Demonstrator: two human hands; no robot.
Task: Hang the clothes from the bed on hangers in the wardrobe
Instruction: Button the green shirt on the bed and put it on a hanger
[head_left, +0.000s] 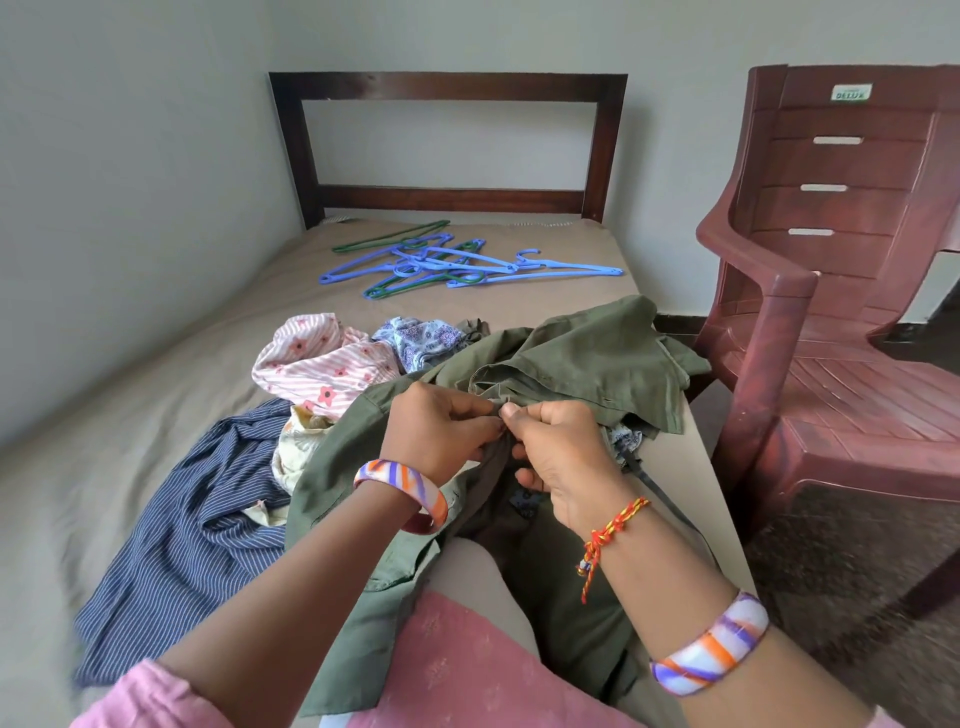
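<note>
head view, left hand (441, 431) and right hand (558, 452) fingers pinching crumpled olive cotton shirt (597, 358), plastic hangers (457, 262) beyond

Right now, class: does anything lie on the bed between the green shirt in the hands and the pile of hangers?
Bare sheet mostly. The hangers lie near the headboard; the green shirt, pinched by both hands, reaches toward them. The pink striped garment sits left of that path.

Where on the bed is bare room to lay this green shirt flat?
Bare mattress runs along the left wall, and between hangers and clothes pile. Crowded: near-right, where both hands pinch the green shirt, beside the striped shirt.
</note>
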